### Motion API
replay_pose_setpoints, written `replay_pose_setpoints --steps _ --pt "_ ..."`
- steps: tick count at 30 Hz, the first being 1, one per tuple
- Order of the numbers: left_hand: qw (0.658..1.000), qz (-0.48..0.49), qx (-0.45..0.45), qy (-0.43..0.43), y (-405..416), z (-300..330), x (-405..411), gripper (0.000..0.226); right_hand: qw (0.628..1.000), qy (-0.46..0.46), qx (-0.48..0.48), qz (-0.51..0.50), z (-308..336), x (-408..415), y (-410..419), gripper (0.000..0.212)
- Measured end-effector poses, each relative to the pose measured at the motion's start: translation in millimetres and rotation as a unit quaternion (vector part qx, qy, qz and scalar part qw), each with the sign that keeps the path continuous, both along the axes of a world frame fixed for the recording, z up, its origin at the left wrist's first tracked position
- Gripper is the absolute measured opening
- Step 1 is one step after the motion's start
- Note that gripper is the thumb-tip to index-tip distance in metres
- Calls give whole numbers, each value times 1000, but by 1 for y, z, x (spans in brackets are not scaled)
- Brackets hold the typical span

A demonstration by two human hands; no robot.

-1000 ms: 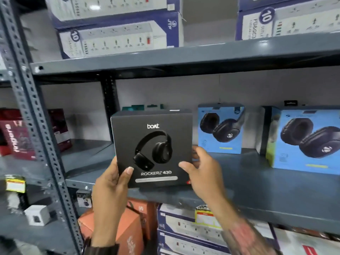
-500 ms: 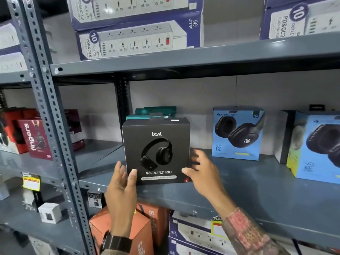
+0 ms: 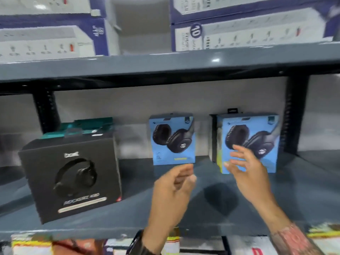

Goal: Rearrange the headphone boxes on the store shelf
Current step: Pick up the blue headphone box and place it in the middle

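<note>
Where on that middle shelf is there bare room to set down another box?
Bare shelf lies between the black box and the middle blue box, running forward to the front edge under both hands. A narrower gap separates the two blue boxes. Behind the black box it is crowded by teal boxes.

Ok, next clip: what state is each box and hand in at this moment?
Black headphone box: upright on the shelf, front facing out, nobody touching it.
Middle blue box: upright, set back on the shelf, untouched.
Right blue box: upright, partly hidden by the right hand.
Left hand: empty, fingers loosely curled, no grip.
Right hand: empty, fingers spread, in front of the right blue box; contact unclear.
</note>
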State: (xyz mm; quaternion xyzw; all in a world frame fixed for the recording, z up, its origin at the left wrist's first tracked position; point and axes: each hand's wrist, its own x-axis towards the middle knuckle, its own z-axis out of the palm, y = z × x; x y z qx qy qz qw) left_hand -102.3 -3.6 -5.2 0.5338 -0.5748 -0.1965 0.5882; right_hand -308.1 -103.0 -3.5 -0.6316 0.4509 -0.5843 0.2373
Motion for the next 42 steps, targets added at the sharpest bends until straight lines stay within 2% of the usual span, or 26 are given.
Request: replay_pose_setpoints --steps 2,4,8,10,12,14,16,17,18,20,23,27,32,35,39,42 --pt "996 -77 32 -15 -34 12 -39 29 998 -13 -4 -58 -2 -40 -19 49" --pt "993 -109 40 -17 -66 20 -69 34 994 -19 4 -106 -2 -72 -38 49" --pt "995 -77 58 -20 -125 24 -111 48 979 -32 23 -198 -3 -125 -72 69" --pt "994 -65 87 15 -151 21 -117 76 981 -58 88 -165 -5 -141 -93 81" --pt "988 -83 122 54 -180 7 -117 92 983 -72 146 -91 -14 -151 -117 87" --pt "988 -98 109 50 -210 -12 -112 88 982 -71 169 -52 -25 -154 -138 76" --pt "989 -106 95 43 -236 -33 -107 82 986 -39 157 -28 -26 -149 -144 44" --pt "989 -107 95 40 -243 -42 -104 84 988 -30 151 -26 -27 -147 -147 40" --pt "990 -97 93 38 -247 -47 -102 87 988 -23 146 -34 -28 -145 -149 44" --pt "993 -73 90 29 -235 -46 -100 88 989 -10 141 -52 -24 -141 -137 54" --pt "996 -50 77 -14 -166 -10 -98 66 994 -4 95 -55 -18 -135 -103 26" --pt "997 -55 35 -34 -82 20 -76 42 999 -26 29 -26 -2 -116 -30 25" --pt "999 -29 21 -16 23 29 -40 38 995 -93 -1 36 3 -84 76 41" --pt "999 -9 25 18 75 27 -30 46 991 -125 11 49 0 -65 124 53" --pt "998 52 38 -16 110 14 -19 49 989 -132 17 57 -8 -46 158 50" --pt "996 73 40 -8 123 10 -12 54 989 -129 30 62 -13 -36 169 49"
